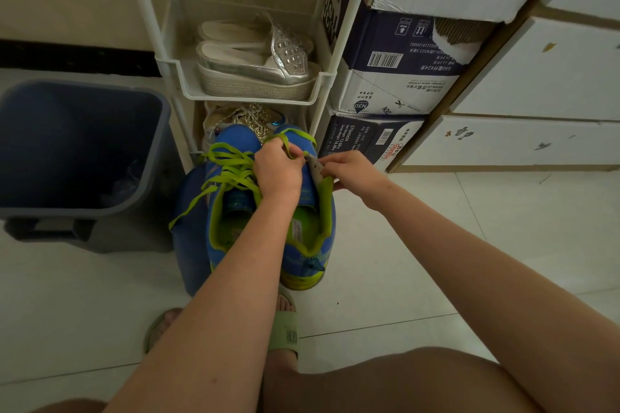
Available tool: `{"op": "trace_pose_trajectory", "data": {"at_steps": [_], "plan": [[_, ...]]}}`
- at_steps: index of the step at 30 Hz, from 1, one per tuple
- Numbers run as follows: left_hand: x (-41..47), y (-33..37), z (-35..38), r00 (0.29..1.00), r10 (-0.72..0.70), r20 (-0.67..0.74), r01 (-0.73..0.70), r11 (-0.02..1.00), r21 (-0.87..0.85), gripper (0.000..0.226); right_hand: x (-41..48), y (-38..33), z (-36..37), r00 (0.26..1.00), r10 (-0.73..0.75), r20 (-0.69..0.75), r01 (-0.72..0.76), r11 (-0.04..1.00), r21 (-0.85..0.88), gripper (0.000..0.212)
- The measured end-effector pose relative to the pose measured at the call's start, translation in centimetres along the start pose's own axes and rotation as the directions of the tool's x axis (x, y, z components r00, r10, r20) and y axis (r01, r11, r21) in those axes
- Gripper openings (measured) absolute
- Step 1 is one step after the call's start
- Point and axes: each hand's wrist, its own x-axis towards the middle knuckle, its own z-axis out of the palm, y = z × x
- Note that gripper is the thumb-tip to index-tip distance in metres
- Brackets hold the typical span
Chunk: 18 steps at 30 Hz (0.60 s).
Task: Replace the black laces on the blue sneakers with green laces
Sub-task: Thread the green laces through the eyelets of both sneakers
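A pale tiled floor (402,278) fills the lower part of the view, and on it to the left stands a dark grey-blue plastic waste bin (77,151) with an open top. To the right, stacked printed cardboard boxes (402,70) lean against white cabinet fronts. Between them rises a white plastic shoe rack (248,90), whose middle shelf holds a pair of silver platform sandals (258,57); a gold glittery shoe (248,119) sits on the shelf below. In front of the rack, a pair of blue sneakers with lime-green lining (268,221) rests side by side on a blue stool-like surface, heels toward the person. The left sneaker is threaded with bright green flat laces (228,168), whose loose end trails down its outer side. The person's left hand (278,168) is closed in a fist around a loop of green lace over the right sneaker's toe end, and the right hand (352,169) pinches the grey tongue (315,168) of that sneaker between thumb and fingers (the fingertips themselves are partly hidden). Below, a foot wears a green slide sandal (285,329).
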Motion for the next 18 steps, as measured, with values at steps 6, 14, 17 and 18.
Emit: {"op": "trace_pose_trajectory", "data": {"at_steps": [6, 14, 17, 18], "plan": [[-0.1, 0.0, 0.3, 1.0, 0.02, -0.011, -0.019, 0.999, 0.05, 0.005, -0.2, -0.3, 0.3, 0.999, -0.044, -0.01, 0.044, 0.998, -0.039, 0.034], [0.0, 0.1, 0.7, 0.999, 0.05, -0.006, -0.049, 0.992, 0.115, 0.004, 0.1, -0.4, 0.3, 0.997, 0.067, -0.042, -0.063, 0.993, 0.1, 0.029], [0.0, 0.1, 0.7, 0.999, 0.038, 0.007, -0.039, 0.994, 0.104, 0.004, 0.6, -0.2, 0.6, 0.986, 0.16, -0.045, -0.144, 0.956, 0.255, 0.031], [0.0, 0.1, 0.7, 0.999, 0.038, 0.01, -0.039, 0.994, 0.098, 0.004, 0.7, -0.2, 0.9, 0.984, 0.173, -0.046, -0.155, 0.952, 0.262, 0.028]]}}
